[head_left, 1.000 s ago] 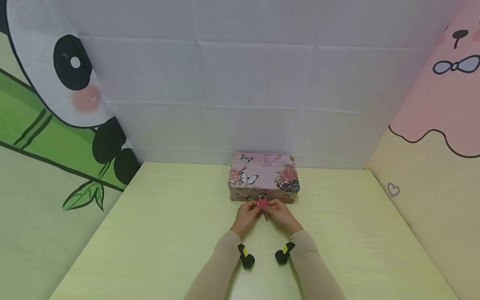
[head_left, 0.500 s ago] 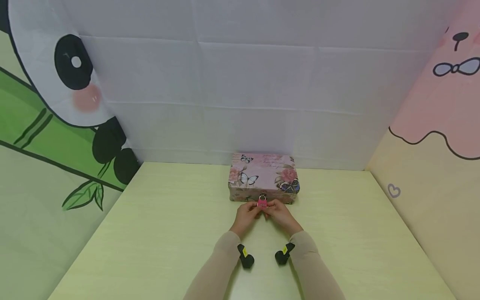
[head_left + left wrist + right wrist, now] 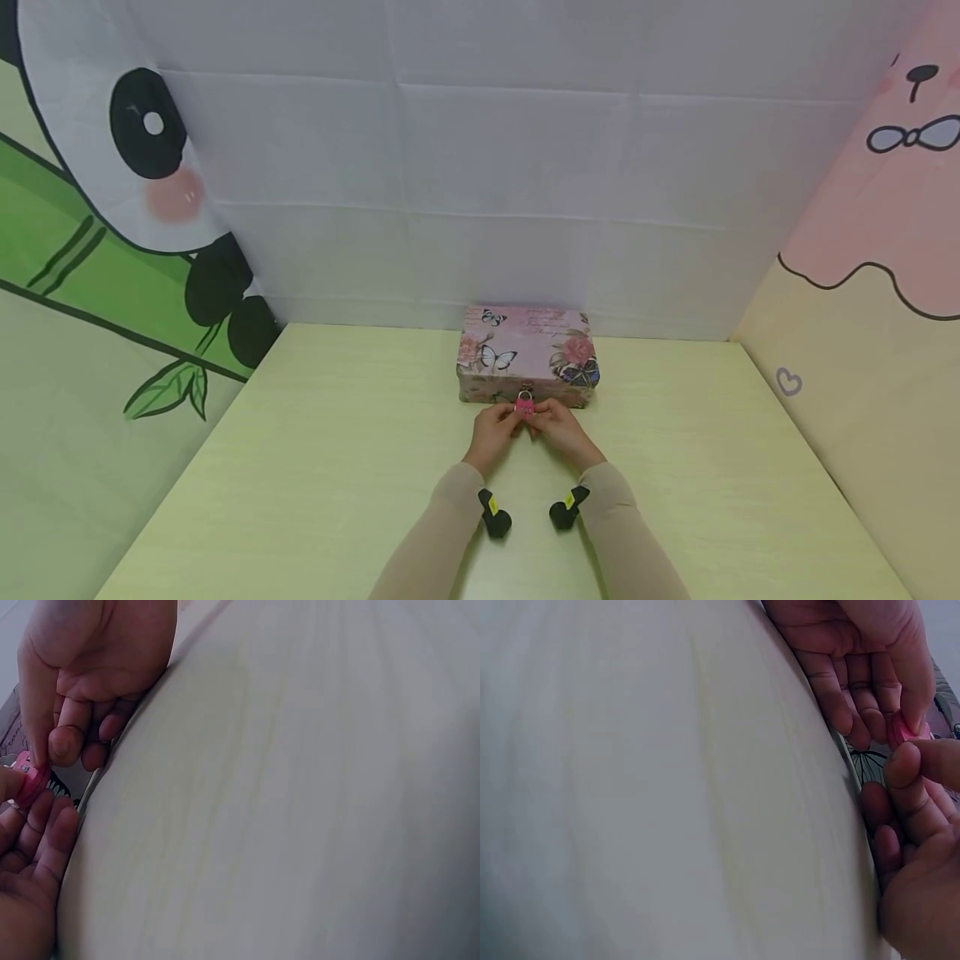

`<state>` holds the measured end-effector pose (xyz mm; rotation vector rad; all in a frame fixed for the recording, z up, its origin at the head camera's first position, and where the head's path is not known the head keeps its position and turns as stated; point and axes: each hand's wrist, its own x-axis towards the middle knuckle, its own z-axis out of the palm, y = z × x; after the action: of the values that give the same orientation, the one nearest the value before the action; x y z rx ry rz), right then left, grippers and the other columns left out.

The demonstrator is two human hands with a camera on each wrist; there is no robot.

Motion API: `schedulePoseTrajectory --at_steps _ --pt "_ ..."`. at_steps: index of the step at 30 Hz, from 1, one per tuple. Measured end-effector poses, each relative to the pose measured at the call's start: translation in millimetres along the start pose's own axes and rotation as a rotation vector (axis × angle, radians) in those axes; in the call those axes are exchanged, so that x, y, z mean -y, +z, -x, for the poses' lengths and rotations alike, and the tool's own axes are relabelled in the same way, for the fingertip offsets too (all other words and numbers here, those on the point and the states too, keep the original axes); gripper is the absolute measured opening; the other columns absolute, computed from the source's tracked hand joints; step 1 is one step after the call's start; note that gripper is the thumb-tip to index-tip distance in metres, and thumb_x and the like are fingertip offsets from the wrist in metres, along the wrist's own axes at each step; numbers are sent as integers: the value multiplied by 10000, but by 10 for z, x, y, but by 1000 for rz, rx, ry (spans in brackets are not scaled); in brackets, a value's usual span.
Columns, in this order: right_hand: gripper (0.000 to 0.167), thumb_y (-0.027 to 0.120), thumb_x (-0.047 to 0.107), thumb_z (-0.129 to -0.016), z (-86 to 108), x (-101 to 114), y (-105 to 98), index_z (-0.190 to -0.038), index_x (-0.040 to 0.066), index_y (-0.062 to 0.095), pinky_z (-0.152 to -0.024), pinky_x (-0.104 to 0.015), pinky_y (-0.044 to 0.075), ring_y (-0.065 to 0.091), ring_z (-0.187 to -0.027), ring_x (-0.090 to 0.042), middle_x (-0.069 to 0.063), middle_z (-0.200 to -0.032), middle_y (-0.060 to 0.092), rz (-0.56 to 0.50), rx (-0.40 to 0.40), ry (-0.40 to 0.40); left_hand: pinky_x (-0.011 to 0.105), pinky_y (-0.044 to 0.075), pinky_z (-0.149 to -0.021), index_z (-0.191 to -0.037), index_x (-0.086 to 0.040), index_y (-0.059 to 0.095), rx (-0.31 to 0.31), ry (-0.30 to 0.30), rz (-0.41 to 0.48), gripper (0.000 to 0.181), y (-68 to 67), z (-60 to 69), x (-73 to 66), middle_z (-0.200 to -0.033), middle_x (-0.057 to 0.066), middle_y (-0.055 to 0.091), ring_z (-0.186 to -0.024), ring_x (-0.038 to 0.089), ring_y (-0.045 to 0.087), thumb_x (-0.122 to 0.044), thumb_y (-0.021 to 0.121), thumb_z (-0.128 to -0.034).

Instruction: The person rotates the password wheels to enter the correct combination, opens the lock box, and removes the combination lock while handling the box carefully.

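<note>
A pink padlock (image 3: 525,406) hangs by its silver shackle at the front clasp of a closed floral box (image 3: 525,342) printed with butterflies. From the left side the left hand (image 3: 492,435) pinches the lock, and from the right the right hand (image 3: 564,433) pinches it too. In the left wrist view the pink lock (image 3: 31,784) is partly covered by fingers of both hands. The right wrist view shows the lock (image 3: 900,729) between the thumbs and fingers; its dials cannot be read.
The box stands on a pale yellow table (image 3: 360,450) near its back edge, against a white cloth backdrop (image 3: 510,158). Cartoon-printed panels flank the table at left and right. Both wrists carry small black devices (image 3: 496,514).
The left wrist has shifted very slightly. Both hands stay on the padlock, and the box has not moved.
</note>
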<state>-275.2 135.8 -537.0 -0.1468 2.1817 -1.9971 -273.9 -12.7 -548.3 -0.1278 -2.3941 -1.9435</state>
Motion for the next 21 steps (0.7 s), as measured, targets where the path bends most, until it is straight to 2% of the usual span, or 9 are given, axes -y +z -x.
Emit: schedulePoseTrajectory --at_steps 4,10,14,17,21 --pt "73 568 -2 -990 -8 -4 -10 -997 -34 503 -711 -252 424 551 -667 -145 -39 -703 612 -21 13 -3 225 554 -611 -945 87 710 0 0 9 194 4 -8 10 -791 125 701 -669 111 610 -102 666 -958" --pt "70 563 -16 -986 0 28 -6 -1006 -51 506 -698 -247 421 544 -660 -138 -29 -701 605 -38 20 4 233 572 -628 -958 74 731 21 -9 -4 192 -15 -37 29 -803 112 718 -670 92 625 -110 673 -948" --pt "83 566 -5 -993 -9 -1 -7 -1009 -63 509 -693 -250 419 546 -662 -144 -35 -710 604 -32 8 10 216 555 -636 -1046 83 714 38 -3 5 210 -40 -31 29 -812 121 722 -678 96 641 -83 699 -918" --pt "85 553 -25 -992 34 73 -1 -1011 -90 503 -709 -273 417 546 -679 -163 -50 -722 607 -35 17 12 221 557 -651 -1105 99 686 43 -10 35 246 -50 -15 13 -815 123 712 -693 117 651 -46 700 -907" --pt "97 540 -46 -987 112 224 13 -1018 -121 486 -742 -296 411 543 -698 -175 -58 -721 605 -21 45 9 253 582 -679 -1104 113 676 51 -5 64 231 -58 3 5 -830 136 706 -723 155 665 -21 676 -916"
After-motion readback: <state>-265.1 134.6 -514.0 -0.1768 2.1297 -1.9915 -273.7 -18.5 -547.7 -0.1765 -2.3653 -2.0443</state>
